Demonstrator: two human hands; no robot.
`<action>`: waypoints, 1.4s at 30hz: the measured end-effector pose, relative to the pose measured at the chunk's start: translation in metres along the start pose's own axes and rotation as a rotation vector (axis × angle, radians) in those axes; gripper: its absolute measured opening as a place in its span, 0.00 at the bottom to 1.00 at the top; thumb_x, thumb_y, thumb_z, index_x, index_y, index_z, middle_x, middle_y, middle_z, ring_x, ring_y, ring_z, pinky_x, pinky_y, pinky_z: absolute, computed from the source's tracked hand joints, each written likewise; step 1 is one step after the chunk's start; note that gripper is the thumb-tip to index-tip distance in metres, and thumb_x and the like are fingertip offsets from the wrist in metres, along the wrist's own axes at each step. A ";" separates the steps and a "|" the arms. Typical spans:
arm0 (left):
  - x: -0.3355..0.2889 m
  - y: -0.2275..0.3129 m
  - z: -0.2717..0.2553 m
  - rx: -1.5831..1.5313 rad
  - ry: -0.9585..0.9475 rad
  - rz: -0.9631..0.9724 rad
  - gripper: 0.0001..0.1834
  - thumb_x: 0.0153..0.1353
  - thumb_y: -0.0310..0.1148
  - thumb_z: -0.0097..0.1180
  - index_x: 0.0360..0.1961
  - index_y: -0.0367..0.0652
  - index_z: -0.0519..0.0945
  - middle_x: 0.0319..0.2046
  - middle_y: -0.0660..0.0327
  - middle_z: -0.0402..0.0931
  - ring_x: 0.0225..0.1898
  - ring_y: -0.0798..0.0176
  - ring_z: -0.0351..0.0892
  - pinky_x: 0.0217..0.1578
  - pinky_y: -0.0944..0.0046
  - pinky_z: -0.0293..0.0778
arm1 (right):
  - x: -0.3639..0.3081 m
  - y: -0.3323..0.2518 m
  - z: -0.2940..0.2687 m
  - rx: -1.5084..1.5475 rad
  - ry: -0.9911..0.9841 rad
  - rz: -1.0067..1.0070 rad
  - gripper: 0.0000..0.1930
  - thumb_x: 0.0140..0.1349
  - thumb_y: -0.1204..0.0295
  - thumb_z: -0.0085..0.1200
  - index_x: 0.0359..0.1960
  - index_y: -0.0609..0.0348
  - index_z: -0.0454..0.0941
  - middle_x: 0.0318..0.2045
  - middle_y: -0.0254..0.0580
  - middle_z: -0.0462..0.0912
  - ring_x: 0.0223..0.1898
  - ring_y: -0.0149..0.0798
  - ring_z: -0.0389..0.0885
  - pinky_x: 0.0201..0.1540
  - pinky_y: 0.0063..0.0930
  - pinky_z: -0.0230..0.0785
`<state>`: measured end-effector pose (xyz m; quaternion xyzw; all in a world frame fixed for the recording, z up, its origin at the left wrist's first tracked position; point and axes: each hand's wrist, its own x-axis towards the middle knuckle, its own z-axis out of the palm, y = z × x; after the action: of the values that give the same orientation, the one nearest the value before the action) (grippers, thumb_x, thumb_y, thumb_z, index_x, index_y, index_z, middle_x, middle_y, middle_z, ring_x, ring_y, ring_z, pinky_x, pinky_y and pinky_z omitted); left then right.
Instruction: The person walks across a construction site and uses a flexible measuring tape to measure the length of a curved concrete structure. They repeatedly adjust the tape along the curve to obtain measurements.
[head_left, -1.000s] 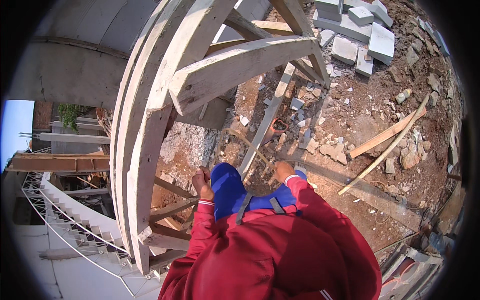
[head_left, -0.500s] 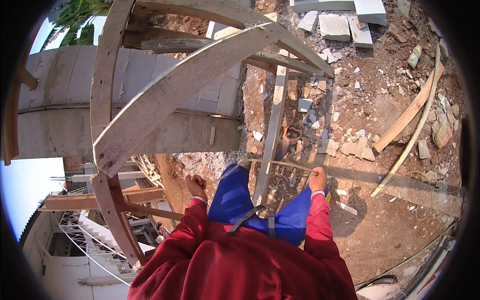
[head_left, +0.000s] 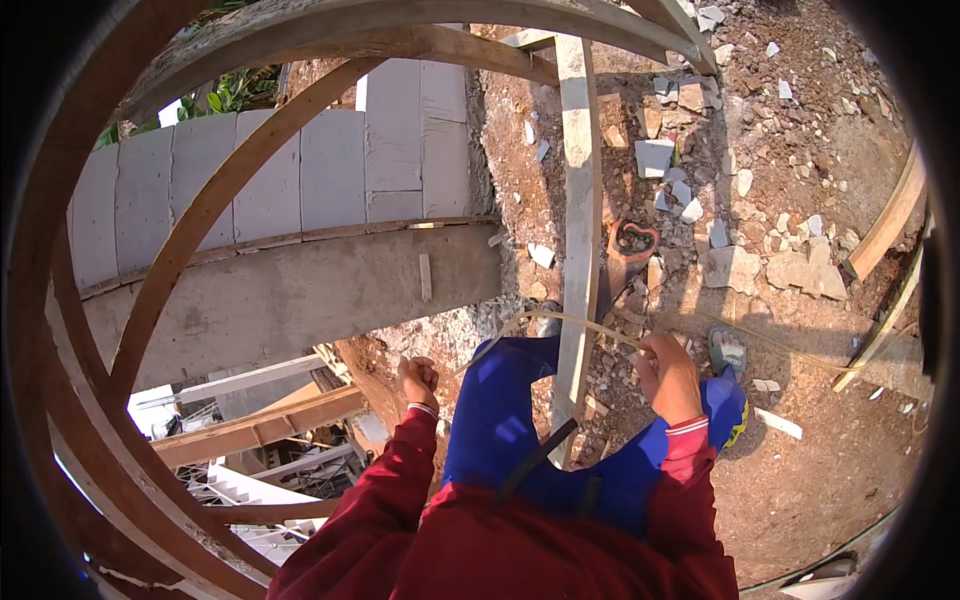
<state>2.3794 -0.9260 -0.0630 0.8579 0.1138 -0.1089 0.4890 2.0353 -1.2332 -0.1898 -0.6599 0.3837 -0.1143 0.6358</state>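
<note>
A thin tan cord (head_left: 560, 316) arches between my hands, over the blue trousers (head_left: 510, 400) on my legs. My right hand (head_left: 670, 378) is closed around it by my right knee. My left hand (head_left: 418, 380) is curled shut beside my left thigh, at the other end of the cord, where the line gets too thin to follow clearly. Between my legs a long pale wooden beam (head_left: 578, 200) runs away from me, passing under the cord. Right of the beam, a handsaw with an orange handle (head_left: 632, 243) lies on the ground.
Curved wooden frame pieces (head_left: 200, 215) rise at left and overhead. Behind them stands a wall of pale blocks (head_left: 330, 165) on a concrete beam (head_left: 330, 290). Broken stone (head_left: 735, 268) litters the dirt at right, near a wood strip (head_left: 890, 215). My sandaled foot (head_left: 727, 352) shows there.
My view has shifted left and closer, so the frame pieces loom nearer and the saw shows more fully. Both hands stay apart along the cord; the right wrist has turned.
</note>
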 end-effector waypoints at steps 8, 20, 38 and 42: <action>0.202 -0.057 0.028 -0.140 -0.119 0.060 0.37 0.72 0.60 0.36 0.68 0.42 0.67 0.13 0.72 0.50 0.13 0.74 0.49 0.16 0.70 0.46 | 0.025 -0.011 0.070 -0.090 -0.170 -0.085 0.11 0.56 0.71 0.62 0.39 0.57 0.78 0.32 0.48 0.77 0.35 0.55 0.79 0.37 0.44 0.71; 0.331 -0.126 0.041 -0.169 -0.093 -0.037 0.37 0.73 0.54 0.40 0.76 0.48 0.54 0.12 0.71 0.49 0.13 0.73 0.49 0.15 0.68 0.47 | 0.070 -0.030 0.156 -0.269 -0.126 0.070 0.09 0.58 0.73 0.62 0.40 0.58 0.78 0.31 0.45 0.77 0.29 0.51 0.78 0.32 0.40 0.70; 0.299 -0.102 0.032 -0.151 -0.295 0.557 0.39 0.71 0.56 0.39 0.73 0.39 0.61 0.16 0.72 0.52 0.19 0.74 0.50 0.23 0.70 0.50 | 0.109 -0.005 0.217 -0.488 0.093 -0.044 0.10 0.57 0.68 0.64 0.32 0.59 0.78 0.29 0.48 0.80 0.31 0.53 0.80 0.35 0.42 0.70; 0.276 -0.066 0.058 -0.176 -0.424 0.723 0.41 0.69 0.62 0.39 0.68 0.37 0.67 0.18 0.73 0.52 0.21 0.76 0.49 0.23 0.70 0.46 | 0.126 0.010 0.234 -0.603 0.347 0.007 0.11 0.59 0.65 0.62 0.30 0.60 0.78 0.26 0.51 0.80 0.31 0.56 0.80 0.33 0.45 0.70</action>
<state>2.6168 -0.9192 -0.2283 0.7562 -0.2885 -0.0941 0.5797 2.2669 -1.1382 -0.2807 -0.7874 0.5048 -0.1043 0.3379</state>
